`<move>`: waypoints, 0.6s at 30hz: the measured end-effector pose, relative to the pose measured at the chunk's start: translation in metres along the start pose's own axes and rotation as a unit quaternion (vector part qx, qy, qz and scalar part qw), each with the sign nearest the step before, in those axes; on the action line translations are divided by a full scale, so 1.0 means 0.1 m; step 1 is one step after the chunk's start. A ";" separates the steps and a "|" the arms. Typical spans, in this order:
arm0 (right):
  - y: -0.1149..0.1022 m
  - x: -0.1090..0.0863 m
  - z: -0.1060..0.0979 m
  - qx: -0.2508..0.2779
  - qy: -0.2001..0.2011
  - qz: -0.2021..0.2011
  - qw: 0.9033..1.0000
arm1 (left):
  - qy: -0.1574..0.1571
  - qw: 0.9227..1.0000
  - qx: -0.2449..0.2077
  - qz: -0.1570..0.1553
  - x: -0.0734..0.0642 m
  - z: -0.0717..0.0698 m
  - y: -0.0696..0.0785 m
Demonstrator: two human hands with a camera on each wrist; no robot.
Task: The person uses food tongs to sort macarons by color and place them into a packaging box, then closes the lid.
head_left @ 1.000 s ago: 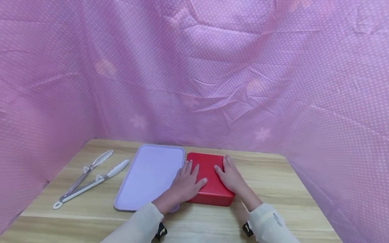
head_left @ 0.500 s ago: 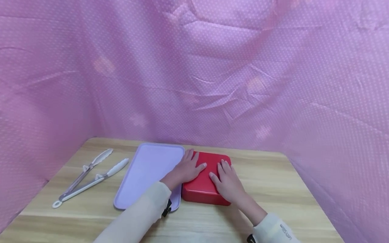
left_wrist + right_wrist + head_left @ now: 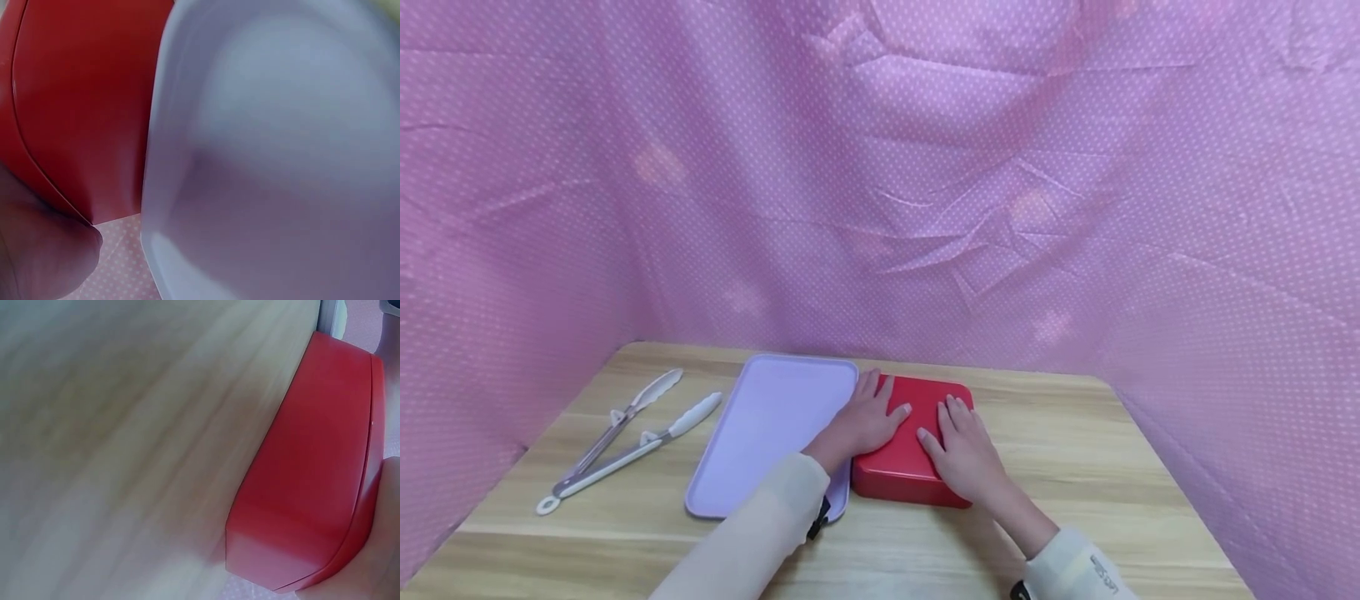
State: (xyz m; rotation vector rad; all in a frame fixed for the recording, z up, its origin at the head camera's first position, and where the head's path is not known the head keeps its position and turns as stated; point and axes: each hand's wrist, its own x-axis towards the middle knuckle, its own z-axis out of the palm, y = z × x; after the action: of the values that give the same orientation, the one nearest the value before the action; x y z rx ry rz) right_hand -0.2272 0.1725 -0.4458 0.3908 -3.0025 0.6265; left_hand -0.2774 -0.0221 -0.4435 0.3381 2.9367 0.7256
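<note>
A red lidded box (image 3: 910, 454) stands on the table against the right side of a pale purple tray (image 3: 767, 417). Spread over the left part of its lid lies my left hand (image 3: 863, 421), fingers straight. My right hand (image 3: 966, 450) rests flat on the lid's right part, thumb pointing inward. In the left wrist view the box's side (image 3: 81, 106) meets the tray rim (image 3: 153, 125), and fingers (image 3: 50, 256) show at the lid's edge. The right wrist view shows the seam of the lid along the box (image 3: 306, 469), with part of my hand (image 3: 362, 562) at its edge.
Kitchen tongs (image 3: 617, 450) with white tips lie spread apart left of the tray. The wooden table (image 3: 1075, 467) extends to the right of the box. Pink dotted cloth (image 3: 880, 183) hangs around the back and sides.
The box has shifted slightly left, up against the tray. My left hand has moved farther back along the lid, and my right hand has come onto its top. Over the last half second both stay put.
</note>
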 end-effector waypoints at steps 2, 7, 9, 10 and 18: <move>0.01 0.01 0.01 0.001 -0.002 -0.001 1.000 | 0.003 1.000 0.002 -0.001 0.00 0.01 -0.01; 0.05 0.02 0.02 0.001 -0.002 -0.001 1.000 | 0.007 1.000 0.000 -0.003 -0.01 0.03 -0.01; 0.06 0.02 0.02 0.001 -0.003 0.000 1.000 | 0.007 1.000 -0.002 -0.004 -0.01 0.03 0.00; 0.06 0.02 0.02 0.000 -0.003 -0.001 1.000 | 0.007 1.000 -0.003 -0.005 -0.02 0.02 0.00; 0.06 0.03 0.00 0.009 -0.002 -0.001 1.000 | 0.008 1.000 0.010 0.000 -0.02 0.01 0.00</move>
State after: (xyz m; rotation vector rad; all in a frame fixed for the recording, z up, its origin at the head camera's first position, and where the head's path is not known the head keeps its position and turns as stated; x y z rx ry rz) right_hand -0.2320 0.1768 -0.4482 0.3969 -3.0010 0.6523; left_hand -0.2752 -0.0216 -0.4444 0.3366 2.9602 0.7039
